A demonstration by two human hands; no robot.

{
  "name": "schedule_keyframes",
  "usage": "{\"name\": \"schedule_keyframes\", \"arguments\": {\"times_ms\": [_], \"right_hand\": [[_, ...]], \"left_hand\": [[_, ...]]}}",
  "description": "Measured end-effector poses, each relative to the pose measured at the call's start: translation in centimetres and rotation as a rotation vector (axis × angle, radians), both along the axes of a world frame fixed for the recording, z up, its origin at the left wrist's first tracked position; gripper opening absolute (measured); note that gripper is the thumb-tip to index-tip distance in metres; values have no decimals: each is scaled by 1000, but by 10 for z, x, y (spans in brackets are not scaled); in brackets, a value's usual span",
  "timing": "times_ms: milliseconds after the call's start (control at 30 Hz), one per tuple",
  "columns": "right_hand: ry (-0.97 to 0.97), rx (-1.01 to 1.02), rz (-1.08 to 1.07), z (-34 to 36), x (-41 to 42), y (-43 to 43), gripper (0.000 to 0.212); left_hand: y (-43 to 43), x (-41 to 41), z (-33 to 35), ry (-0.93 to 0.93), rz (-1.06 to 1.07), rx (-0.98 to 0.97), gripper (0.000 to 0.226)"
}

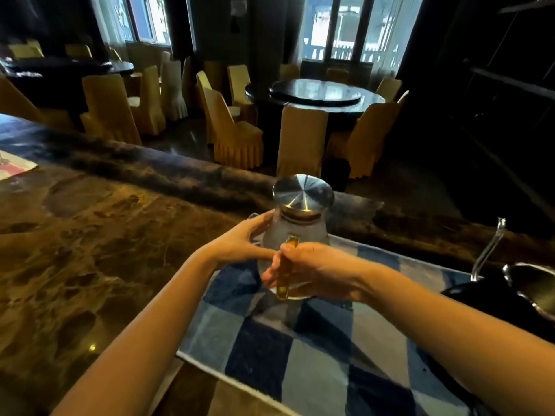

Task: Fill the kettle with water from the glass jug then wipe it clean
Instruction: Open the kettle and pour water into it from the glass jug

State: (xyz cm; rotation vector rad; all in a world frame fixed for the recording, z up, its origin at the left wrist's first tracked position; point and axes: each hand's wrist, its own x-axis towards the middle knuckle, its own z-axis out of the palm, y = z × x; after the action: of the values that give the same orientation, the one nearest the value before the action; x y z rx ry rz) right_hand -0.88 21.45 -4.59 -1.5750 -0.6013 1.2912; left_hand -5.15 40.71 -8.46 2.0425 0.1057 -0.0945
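Note:
A glass jug with a round steel lid and an amber handle stands upright on a blue and grey checked cloth. My right hand is wrapped around the handle. My left hand presses flat against the jug's left side. At the right edge sits the kettle, dark with a shiny steel rim, its lid tipped up; only part of it is in view.
The brown marble counter stretches left, with a raised dark ledge along its far side. A printed paper lies at the far left. Beyond the ledge are round dining tables and yellow covered chairs.

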Motion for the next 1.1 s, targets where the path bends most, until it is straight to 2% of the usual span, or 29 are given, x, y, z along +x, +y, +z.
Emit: {"name": "schedule_keyframes", "arguments": {"times_ms": [167,267,400,533,667,800,933,1000,1100], "right_hand": [[-54,-16,35,1,3,-1,36],[-119,44,24,-1,0,0,35],[-406,19,-4,-10,0,2,37],[-573,-24,42,4,-1,-1,42],[-727,-171,146,17,5,-2,51],[-1109,-284,243,35,14,-19,45],[-1529,-275,236,58,22,-59,36],[-1639,-278,224,65,28,-78,49],[-1662,-371,203,71,31,-111,70]], "left_hand": [[-2,1,1,7,12,16,92],[-2,0,3,16,11,41,90],[-9,-2,7,0,46,123,83],[-20,-11,9,-17,98,205,73],[-20,-22,27,142,54,197,77],[-27,-40,50,232,122,387,91],[-52,-56,80,124,278,768,100],[-71,-55,94,63,313,851,105],[-113,-47,109,-39,315,934,107]]}}
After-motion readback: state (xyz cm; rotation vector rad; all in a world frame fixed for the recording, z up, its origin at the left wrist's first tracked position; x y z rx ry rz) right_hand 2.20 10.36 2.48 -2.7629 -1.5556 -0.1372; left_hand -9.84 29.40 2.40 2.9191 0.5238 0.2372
